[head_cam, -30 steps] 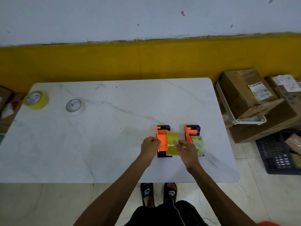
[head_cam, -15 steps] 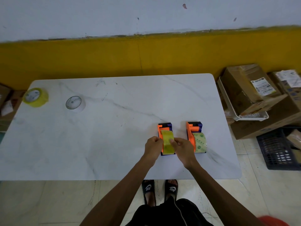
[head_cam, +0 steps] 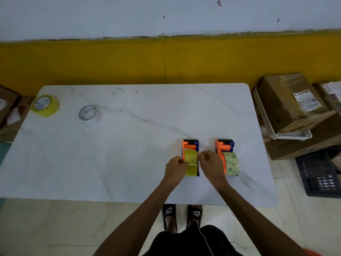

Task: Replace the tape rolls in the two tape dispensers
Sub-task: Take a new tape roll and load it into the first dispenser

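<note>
Both hands have slid toward the near end of the left dispenser [head_cam: 191, 157]: left hand [head_cam: 175, 168] curled against the yellow roll [head_cam: 191, 159], right hand [head_cam: 209, 160] pinching at its edge, looks like threading the tape end forward next. Two dispensers, the right dispenser [head_cam: 226, 157] loaded; two spare rolls sit far left, yellow spare [head_cam: 45, 105] and clear spare [head_cam: 89, 114].
</note>
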The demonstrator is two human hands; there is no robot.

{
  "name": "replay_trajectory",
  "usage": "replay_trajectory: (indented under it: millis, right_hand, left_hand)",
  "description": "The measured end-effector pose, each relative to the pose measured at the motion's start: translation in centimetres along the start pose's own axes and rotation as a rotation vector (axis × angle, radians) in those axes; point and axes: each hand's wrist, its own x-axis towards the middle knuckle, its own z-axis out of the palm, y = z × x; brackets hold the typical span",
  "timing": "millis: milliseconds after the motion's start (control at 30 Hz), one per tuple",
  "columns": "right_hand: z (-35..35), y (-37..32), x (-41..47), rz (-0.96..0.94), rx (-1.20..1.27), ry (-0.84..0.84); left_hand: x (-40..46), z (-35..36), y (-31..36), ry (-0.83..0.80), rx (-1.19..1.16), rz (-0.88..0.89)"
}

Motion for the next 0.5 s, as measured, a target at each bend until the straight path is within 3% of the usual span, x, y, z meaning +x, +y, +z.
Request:
replay_trajectory:
  millis: [100, 300, 500]
  right_hand:
    - [-0.8, -1.1, 2.3, -0.122, -0.118, -0.099]
    - [-0.7, -3.9, 7.0, -0.299, -0.576, -0.615]
    - [0.3, -4.1, 9.5, -0.364, -0.703, -0.683]
  left_hand:
    - [0.1, -0.1, -0.2, -0.003, 0.026, 0.026]
    - [0.2, -0.1, -0.8, -0.009, 0.059, 0.097]
    - [0.5, -0.4, -1.0, -0.015, 0.107, 0.112]
